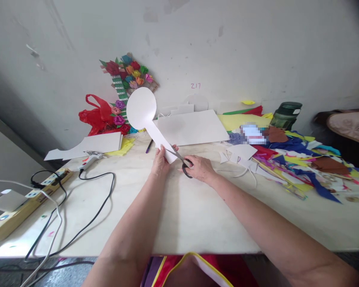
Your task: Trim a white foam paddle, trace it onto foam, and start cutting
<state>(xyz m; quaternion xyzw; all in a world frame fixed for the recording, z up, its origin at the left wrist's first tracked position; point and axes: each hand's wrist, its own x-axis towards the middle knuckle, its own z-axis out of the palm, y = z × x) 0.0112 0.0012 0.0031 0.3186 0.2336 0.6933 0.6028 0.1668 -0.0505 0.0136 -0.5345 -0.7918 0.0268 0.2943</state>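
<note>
A white paper piece, a round disc with a long straight strip, is tilted up over the middle of the table. My left hand grips the lower end of the strip. In my right hand are black-handled scissors, their blades lying across the strip close to my left fingers. How far the blades are apart is too small to tell. Behind the strip lies a large white board.
At the left are a glue gun, looping cords and a power strip. Paper flowers and a red bag stand behind. Coloured scraps, a phone and a green bottle are at the right.
</note>
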